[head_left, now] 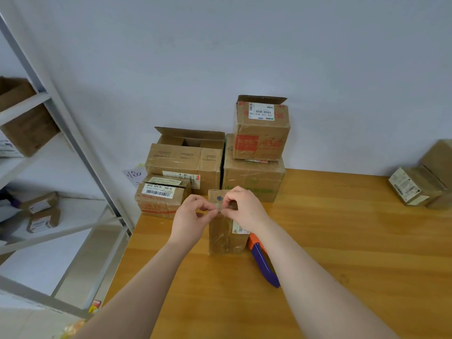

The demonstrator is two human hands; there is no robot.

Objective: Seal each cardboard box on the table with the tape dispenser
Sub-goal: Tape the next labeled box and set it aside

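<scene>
Front and centre on the wooden table [342, 241]: small cardboard box [226, 237], standing upright, shiny old tape on its sides, one flap [216, 198] sticking up at the top. Left hand [190, 216] and right hand [244, 209] both up at that flap, thumb and fingertips pinched on its lower edge from either side, fingers curled. Can't tell if there's anything besides cardboard between the fingers.

Tape dispenser [263, 263], orange body with a purple handle, lying flat on the table just right of the box, partly hidden behind the right forearm, not being held.

Further back against the wall: wide open box [183, 160] with flaps up, two barcode-labelled boxes [159, 199] stacked in front of it, a big taped box [252, 179] beside it with a red-printed box [261, 133] perched on top, flap up too. A few more brown boxes [420, 184] at the far right edge of the table. Off to the left, metal shelving [73, 143] with parcels on it.
</scene>
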